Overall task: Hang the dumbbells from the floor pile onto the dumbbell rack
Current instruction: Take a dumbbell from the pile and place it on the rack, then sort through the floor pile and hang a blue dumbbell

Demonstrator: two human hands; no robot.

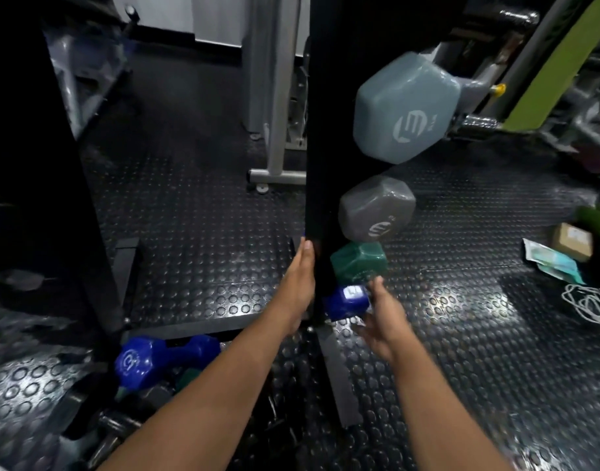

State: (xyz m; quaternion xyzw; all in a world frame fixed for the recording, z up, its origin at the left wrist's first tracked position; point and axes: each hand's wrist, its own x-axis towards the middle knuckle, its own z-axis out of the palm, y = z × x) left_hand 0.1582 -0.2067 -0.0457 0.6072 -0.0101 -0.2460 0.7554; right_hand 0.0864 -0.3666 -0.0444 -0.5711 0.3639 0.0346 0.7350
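Dumbbell rack [320,130] is a black upright post, top cut off by the upper frame edge, its hooks hidden behind the post. Four dumbbells hang on its right side, each showing only one hex head; handles and far heads run away behind the post, so long axes point roughly away from the camera. Top to bottom: large blue-grey dumbbell [405,108] with a white logo, grey dumbbell [376,209], dark green dumbbell [358,261], small blue dumbbell [346,300] lowest, near the rack foot. All look smooth, rubbery and coated, with faceted heads.

Right hand [381,321] is just beside the small blue dumbbell, fingers spread and loose, motion-blurred; fingertips near or touching its right face, cannot tell which. Left hand [300,283] lies flat against the post's left edge, fingers straight and together, tips partly hidden by the post.

Floor pile [149,385] sits at the lower left, dark and hard to read: one blue floor dumbbell [155,356] lies on top, long axis left-right with the logo head toward the left; under it are dim green and black shapes. Rubber floor [196,215] is black with raised round studs. At the right edge: a small cardboard box [572,241], a white cord [591,305]
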